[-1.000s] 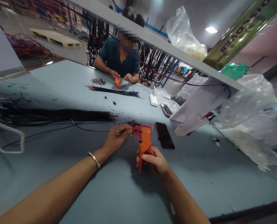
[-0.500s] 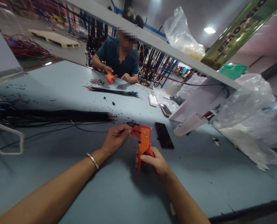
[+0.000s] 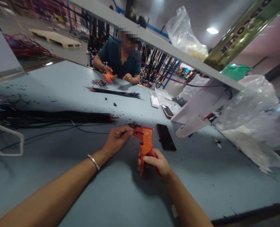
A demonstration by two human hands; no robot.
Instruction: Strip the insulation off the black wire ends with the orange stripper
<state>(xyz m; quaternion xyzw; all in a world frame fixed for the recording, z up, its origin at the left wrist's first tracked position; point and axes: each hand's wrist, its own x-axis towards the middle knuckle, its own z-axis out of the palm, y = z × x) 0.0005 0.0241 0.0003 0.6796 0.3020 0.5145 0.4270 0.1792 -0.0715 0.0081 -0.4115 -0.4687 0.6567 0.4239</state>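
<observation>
My right hand [image 3: 157,163] is closed round the handles of an orange wire stripper [image 3: 146,142], held upright over the blue table [image 3: 121,195]. My left hand [image 3: 117,138] pinches the end of a thin dark wire and holds it at the stripper's jaws. A silver bracelet [image 3: 94,161] sits on my left wrist. A long bundle of black wires [image 3: 50,117] lies to the left, its tips near my left hand. A small heap of stripped insulation bits [image 3: 133,125] lies just beyond the stripper.
A black phone [image 3: 165,137] lies right of the stripper; another phone [image 3: 168,111] and a white box [image 3: 155,101] lie farther back. Clear plastic bags [image 3: 248,116] pile at the right. Across the table a person [image 3: 121,58] handles an orange tool [image 3: 108,76] beside a wire bundle [image 3: 116,92].
My hands and the stripper have stayed almost still. The person across the table has moved the orange tool to the left.
</observation>
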